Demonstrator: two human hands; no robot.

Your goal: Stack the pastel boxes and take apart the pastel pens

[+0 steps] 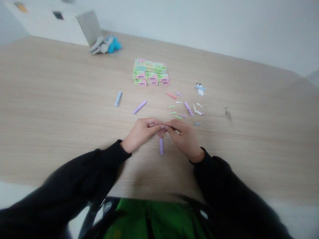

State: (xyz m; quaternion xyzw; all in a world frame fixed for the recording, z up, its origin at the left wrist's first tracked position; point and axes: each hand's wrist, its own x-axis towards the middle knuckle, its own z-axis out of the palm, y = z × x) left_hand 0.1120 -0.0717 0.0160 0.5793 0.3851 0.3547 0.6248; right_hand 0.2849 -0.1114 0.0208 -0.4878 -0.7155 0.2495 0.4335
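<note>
My left hand (147, 128) and my right hand (181, 135) meet fingertip to fingertip over the table. Both are closed in a pinch; whatever is between the fingers is too small or hidden to name. Just below them lies a purple tube-shaped piece (161, 146). To the left are a longer purple stick-like piece (140, 107) and a light blue one (118, 99). Beyond my right hand lie small scattered parts: a purple tube (188, 108), a red stick (171, 95), several thin green pieces (177, 117), white pieces (198, 112) and a small blue piece (197, 123).
Stacked green and pink boxes (151, 73) stand beyond my hands. White strips with a blue stick (200, 88) lie at the right. Further back on the left are a grey and blue crumpled bundle (106, 44) and a large white box (57, 26) by the wall.
</note>
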